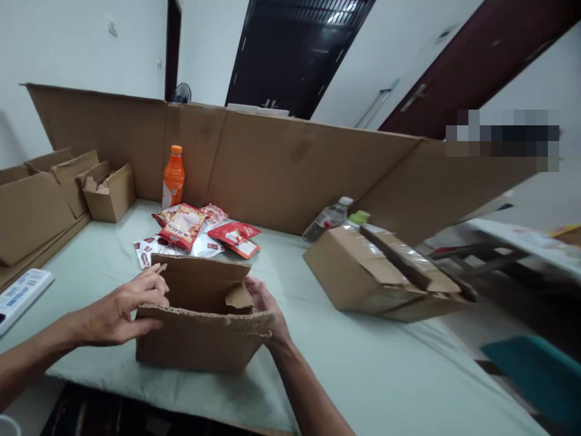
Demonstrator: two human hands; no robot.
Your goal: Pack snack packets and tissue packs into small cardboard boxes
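Observation:
An open-topped cardboard box (200,342) stands at the table's front edge, between my two hands. My left hand (129,306) grips its left side, thumb outside the near wall and fingers over the rim. Around the right end of the box lies my right hand (267,306), its fingers partly hidden behind the cardboard. A small flap (239,298) bends inward near that end. Just behind the box is a loose pile of snack packets, with a red and cream packet (183,225) on top and a red packet (233,232) to the right.
An orange bottle (173,178) stands behind the packets. Cardboard boxes (111,197) are at the left, above a white power strip (25,297). On the right lie a clear bottle (329,218) and a taped carton (363,275). A tall cardboard screen (290,163) borders the green-covered table (354,369).

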